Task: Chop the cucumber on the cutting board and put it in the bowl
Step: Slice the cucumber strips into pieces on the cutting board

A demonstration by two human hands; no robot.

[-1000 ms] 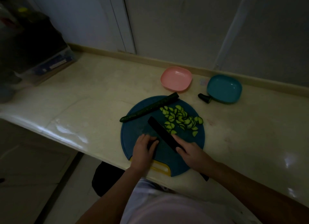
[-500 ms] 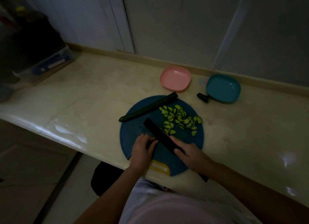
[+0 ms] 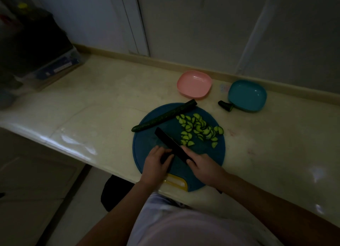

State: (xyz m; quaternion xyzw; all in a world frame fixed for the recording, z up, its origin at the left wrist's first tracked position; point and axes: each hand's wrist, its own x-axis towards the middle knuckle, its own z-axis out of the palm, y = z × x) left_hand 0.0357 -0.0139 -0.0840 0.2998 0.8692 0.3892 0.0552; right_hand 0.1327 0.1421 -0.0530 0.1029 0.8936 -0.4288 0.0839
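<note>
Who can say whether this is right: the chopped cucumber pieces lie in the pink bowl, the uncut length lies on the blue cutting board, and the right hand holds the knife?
One point is wrong. The head view shows the chopped cucumber pieces on the blue cutting board, not in the pink bowl. The uncut length does lie on the board, and the right hand holds the knife.

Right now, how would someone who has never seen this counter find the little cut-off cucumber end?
On the pale counter, look past the round blue cutting board to the teal bowl near the wall. The cucumber end lies on the counter at that bowl's left rim. Unlike the slices and the long cucumber, it is off the board, short and dark.
</note>
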